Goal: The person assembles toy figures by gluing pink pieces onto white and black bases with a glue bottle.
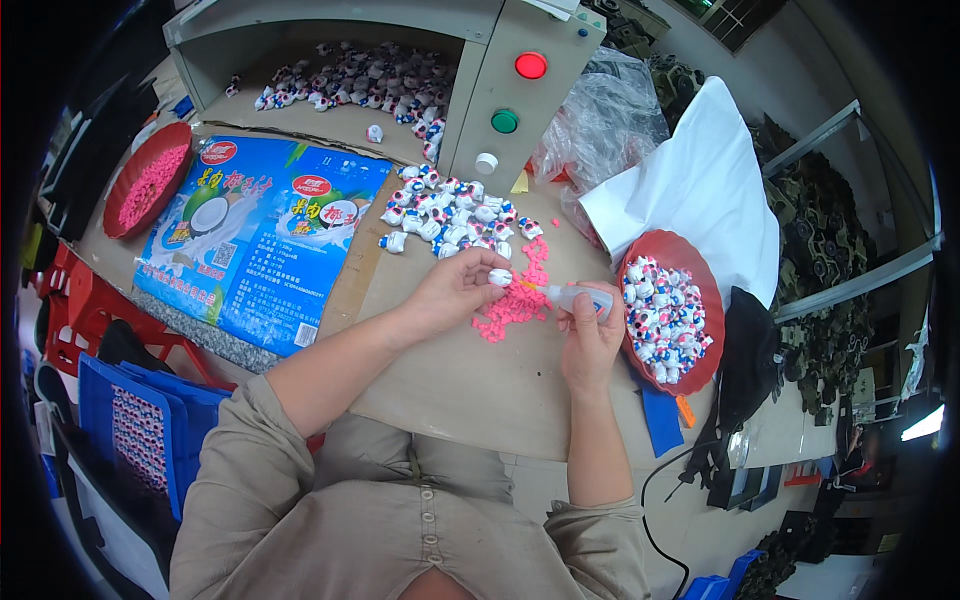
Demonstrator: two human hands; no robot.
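Between the fingertips of my left hand [458, 288] is a small white figurine [500, 277]. My right hand [592, 340] is closed round a small squeeze bottle [570, 296], whose narrow nozzle points left at the figurine; whether the tip touches it I cannot tell. Under and between the hands lies a loose heap of small pink pieces [508, 315]. Just beyond my left hand is a pile of white figurines [455, 212] with blue and pink marks. A red bowl [718, 318] full of similar figurines stands right of my right hand.
A grey cabinet [480, 120] with red and green buttons stands at the back, with more figurines [370, 80] inside. Blue printed cardboard [250, 240] covers the left side, beside a red bowl [122, 215] of pink pieces. White sheeting [690, 180] and clear plastic [605, 110] lie at right.
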